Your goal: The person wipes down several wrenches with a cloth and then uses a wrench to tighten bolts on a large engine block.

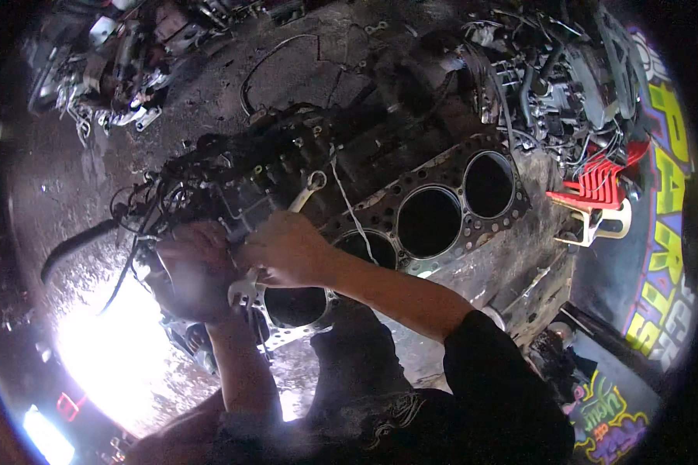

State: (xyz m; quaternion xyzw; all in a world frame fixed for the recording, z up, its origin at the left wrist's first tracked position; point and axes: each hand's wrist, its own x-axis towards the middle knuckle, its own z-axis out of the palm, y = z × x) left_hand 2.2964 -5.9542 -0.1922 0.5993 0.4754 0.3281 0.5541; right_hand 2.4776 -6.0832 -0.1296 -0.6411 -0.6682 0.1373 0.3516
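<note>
My right hand [291,249] is closed around the middle of a combination wrench. The wrench's ring end [316,180] sticks out above the hand, and its open jaw [243,291] shows below. Close beside it, my left hand [194,267] reaches in at the left end of an engine block [464,232]. Its fingers are bent among hoses and small parts, and whatever they grip is hidden. Several large round cylinder bores [429,222] run up to the right along the block's flat top face. A thin pale cord [349,203] hangs across the block.
Piles of engine parts lie at the far left [120,77] and far right [554,85]. Stacked red plastic chairs [597,184] stand at the right, above a cream chair [603,223]. A black hose [77,248] lies left of the block. Glare whitens the floor at lower left.
</note>
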